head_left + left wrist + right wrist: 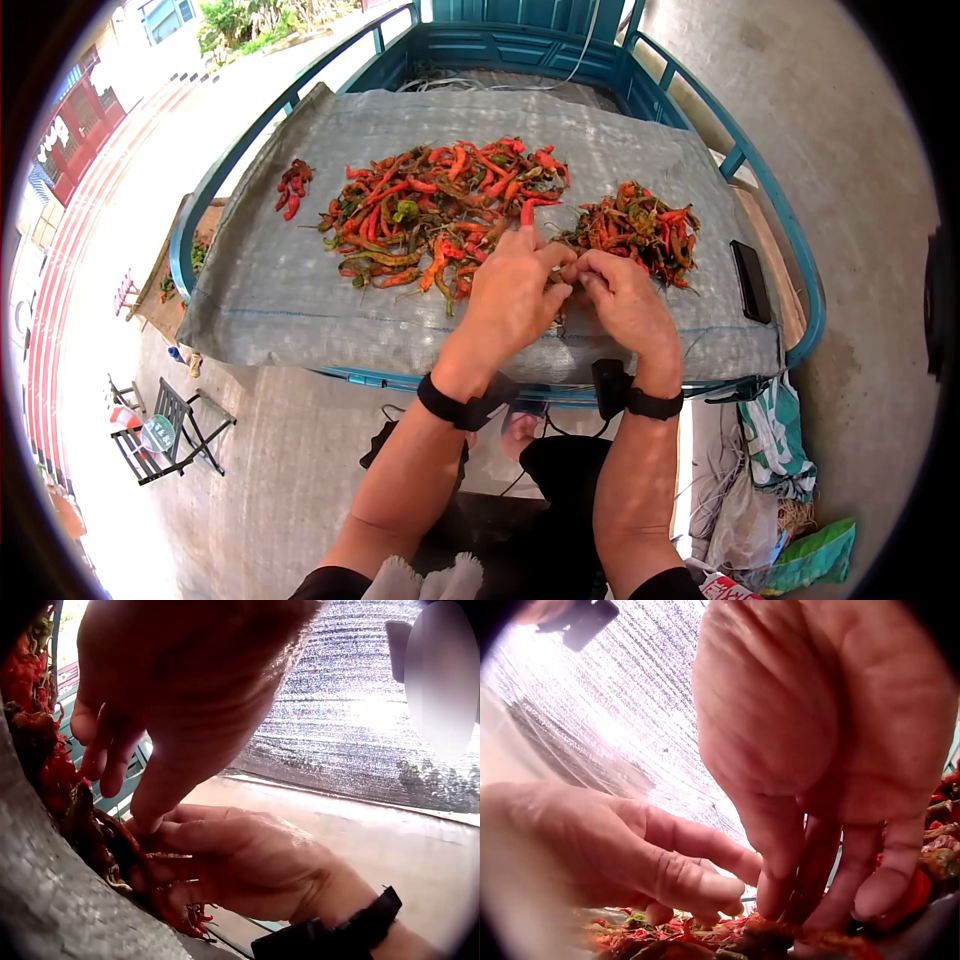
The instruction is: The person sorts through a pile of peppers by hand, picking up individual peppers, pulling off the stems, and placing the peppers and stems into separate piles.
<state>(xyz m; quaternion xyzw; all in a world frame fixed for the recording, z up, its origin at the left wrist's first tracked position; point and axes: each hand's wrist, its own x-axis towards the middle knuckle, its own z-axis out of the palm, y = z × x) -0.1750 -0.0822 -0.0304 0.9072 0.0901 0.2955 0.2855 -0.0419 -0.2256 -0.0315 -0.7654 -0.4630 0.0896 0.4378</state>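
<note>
Over the front of a large pile of red and greenish chili peppers [400, 200], my two hands meet at the fingertips. The left hand [505, 290] is bent with its thumb and forefinger pinched at a small brownish chili pepper, mostly hidden by the fingers. From the right, the right hand [630, 305] pinches at the same spot, thumb against forefinger. A dark red chili pepper [135, 851] shows along the right fingers in the left wrist view. Just beyond the left knuckles, a bright red chili pepper [527, 212] points up. A smaller chili pile [640, 230] lies beyond the right hand.
Grey woven sheeting [280, 330] covers the blue cart bed with side rails [770, 220]. A few chilies [293, 188] lie apart at left. A black phone [750, 281] lies near the right edge. Below are a folding chair [170, 430] and several sacks [778, 440].
</note>
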